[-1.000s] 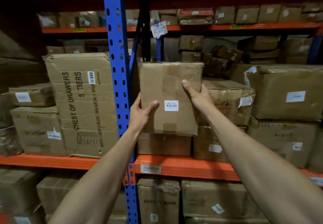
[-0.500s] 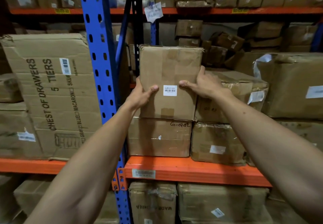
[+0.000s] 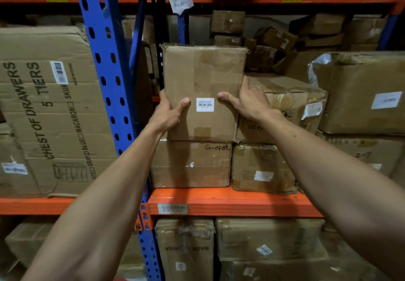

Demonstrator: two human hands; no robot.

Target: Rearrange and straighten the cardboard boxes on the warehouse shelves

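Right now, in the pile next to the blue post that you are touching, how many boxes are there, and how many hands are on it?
Boxes: 2, the top box and the lower box
Hands: 2, the left hand and the right hand, both holding the top box
Total: 4

Two bare forearms, reaching in from the lower corners, uncovered from elbow to wrist: no sleeves, no cuffs within view. Left hand (image 3: 167, 114) ungloved, no ring or band on the visible fingers. Right hand (image 3: 248, 101) likewise ungloved, wrist free of watch or strap. A few small dark specks along the right forearm, perhaps moles, too small to tell. Short, unpainted nails on both thumbs.
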